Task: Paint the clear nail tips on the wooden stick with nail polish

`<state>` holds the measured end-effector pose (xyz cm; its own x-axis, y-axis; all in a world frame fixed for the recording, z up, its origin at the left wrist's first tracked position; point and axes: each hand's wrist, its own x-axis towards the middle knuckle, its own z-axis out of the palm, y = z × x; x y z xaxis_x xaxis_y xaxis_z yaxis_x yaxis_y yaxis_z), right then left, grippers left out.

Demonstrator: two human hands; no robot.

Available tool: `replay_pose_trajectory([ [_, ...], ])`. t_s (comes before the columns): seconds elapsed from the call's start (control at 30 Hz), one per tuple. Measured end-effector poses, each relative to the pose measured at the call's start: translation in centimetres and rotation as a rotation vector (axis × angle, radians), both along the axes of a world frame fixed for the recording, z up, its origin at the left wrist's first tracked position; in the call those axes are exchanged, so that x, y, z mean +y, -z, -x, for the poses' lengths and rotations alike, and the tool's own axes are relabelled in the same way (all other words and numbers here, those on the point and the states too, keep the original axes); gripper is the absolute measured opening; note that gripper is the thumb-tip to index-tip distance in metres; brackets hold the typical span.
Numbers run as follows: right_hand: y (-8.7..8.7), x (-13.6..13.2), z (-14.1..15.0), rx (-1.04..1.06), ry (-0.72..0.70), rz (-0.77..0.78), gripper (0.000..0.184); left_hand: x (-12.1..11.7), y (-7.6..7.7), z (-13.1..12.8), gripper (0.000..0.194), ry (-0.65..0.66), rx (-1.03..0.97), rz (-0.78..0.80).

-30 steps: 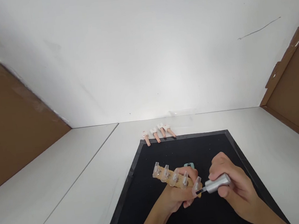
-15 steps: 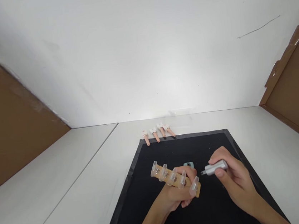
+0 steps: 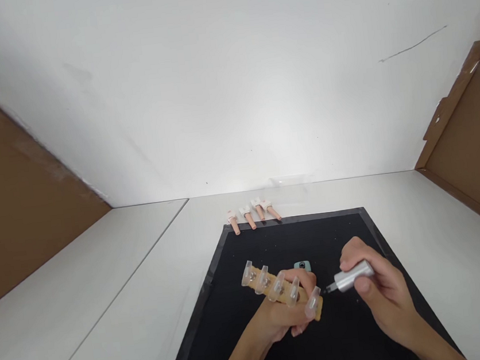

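Note:
My left hand [image 3: 281,311] is closed around a tan strip [image 3: 303,296] that carries a slanting row of several clear false nail tips [image 3: 277,286]. The strip is held above the black mat, its left end raised. In my right hand [image 3: 385,296], thumb and fingers pinch the silver handle of a small nail polish brush [image 3: 353,275]. Its dark tip points left, close beside the rightmost nail tip [image 3: 313,303]; whether they touch I cannot tell. Just behind my left fingers is a small teal object [image 3: 302,266] with a dark round spot, partly hidden.
Several flesh-coloured pegs with white tops [image 3: 248,216] lie at the back edge of the black mat [image 3: 248,248]. The mat rests on a white table [image 3: 159,305]. A white wall [image 3: 229,88] stands behind, with brown cardboard panels [image 3: 19,188] at both sides.
My right hand has shifted slightly right and the brush has tilted, its tip dropping toward the rightmost nail tip. My left hand and the strip have stayed nearly still.

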<state>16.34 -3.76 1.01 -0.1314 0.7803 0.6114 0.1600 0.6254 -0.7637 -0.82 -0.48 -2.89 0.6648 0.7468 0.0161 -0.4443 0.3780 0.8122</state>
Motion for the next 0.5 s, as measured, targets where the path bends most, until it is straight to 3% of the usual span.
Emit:
replay_pose_trajectory([
  [0.1,-0.08,-0.07,0.04,-0.047,-0.022,0.006,0.024,-0.02,-0.03,-0.05,0.036,0.015,0.001,-0.009],
  [0.27,-0.12,0.13,-0.01,0.012,0.177,0.025,0.019,0.03,0.65,0.11,0.035,0.02,-0.021,-0.021],
  [0.4,-0.23,0.12,0.02,-0.014,-0.007,0.012,0.024,0.11,0.69,0.13,0.034,0.032,-0.002,-0.061],
  [0.5,-0.28,0.1,-0.02,-0.063,0.048,0.032,0.022,0.11,0.66,0.1,0.032,0.02,0.022,-0.055],
])
